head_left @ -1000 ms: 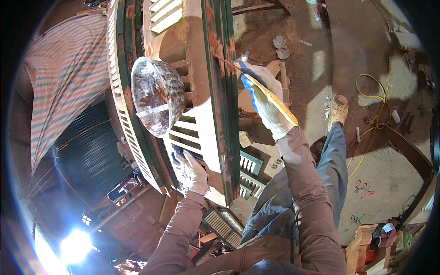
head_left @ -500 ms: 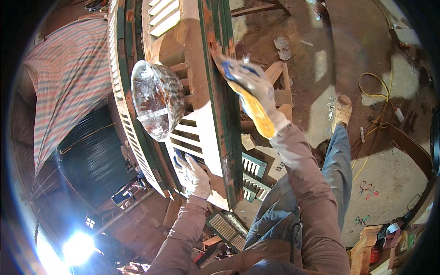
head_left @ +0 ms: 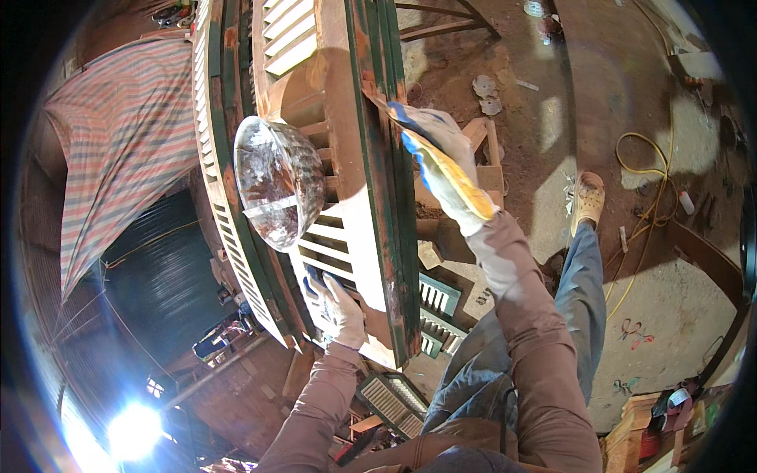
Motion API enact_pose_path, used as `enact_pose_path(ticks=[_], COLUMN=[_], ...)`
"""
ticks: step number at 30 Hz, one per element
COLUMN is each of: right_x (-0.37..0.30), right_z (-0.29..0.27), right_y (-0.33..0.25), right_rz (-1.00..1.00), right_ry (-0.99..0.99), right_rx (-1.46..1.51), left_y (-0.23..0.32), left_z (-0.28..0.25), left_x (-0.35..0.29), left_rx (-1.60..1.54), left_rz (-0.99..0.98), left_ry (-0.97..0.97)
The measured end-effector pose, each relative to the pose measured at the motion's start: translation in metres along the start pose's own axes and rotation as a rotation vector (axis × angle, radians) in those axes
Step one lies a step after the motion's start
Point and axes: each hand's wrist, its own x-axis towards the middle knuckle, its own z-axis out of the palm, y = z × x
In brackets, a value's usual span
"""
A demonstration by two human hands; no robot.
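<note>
A tall louvred shutter (head_left: 347, 260) stretches away from me, bare wood on its slatted face and green paint with rusty patches on its edge (head_left: 382, 173). My left hand (head_left: 337, 310), in a white glove with blue fingertips, lies with fingers spread on its near slats. At the shutter's right edge is my gloved right hand (head_left: 445, 146), fingers closed. A thin brown tip and a yellow, blue-edged strip (head_left: 453, 180) show along this hand; whether the strip is a tool or part of the glove is unclear. A speckled bowl (head_left: 276, 185) rests tilted on the slats.
Another shutter (head_left: 236, 260) stands close on the left, and smaller louvred panels (head_left: 394, 406) lie below. Wooden blocks (head_left: 481, 150) are right of the edge. A yellow cable (head_left: 662, 169) and scissors (head_left: 637, 331) lie on the floor. A striped sheet (head_left: 122, 142) hangs at left.
My right hand has shifted slightly right and turned, showing more of its pale underside and the yellow strip. My left hand keeps its place on the slats. The whole view has moved a little.
</note>
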Motion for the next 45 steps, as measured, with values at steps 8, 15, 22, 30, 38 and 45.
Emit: enact_pose_path(ticks=[8,15,22,30,38,45], right_x=[0.023,-0.027,-0.012,0.028,0.038,0.025], right_z=[0.013,-0.012,-0.039,-0.016,-0.005,-0.045], right_y=[0.008,-0.018,-0.043,-0.018,-0.02,-0.055], right_rz=[-0.092,0.096,0.532,0.292,0.213,0.141], right_ry=[0.069,-0.067,0.176,0.169,0.119,-0.239], right_rx=[-0.156,0.085,0.48,0.166,0.102,0.281], left_y=[0.01,0.005,0.003,-0.001,0.01,0.009], left_z=[-0.005,-0.005,0.0,-0.002,-0.009,-0.005], left_x=[0.0,-0.003,0.0,0.0,-0.005,-0.001], left_rx=[0.044,0.064,-0.081,-0.016,0.131,0.311], left_rz=[-0.016,-0.019,-0.055,-0.01,0.028,-0.088], left_ry=[-0.037,-0.02,-0.014,-0.044,-0.021,-0.077])
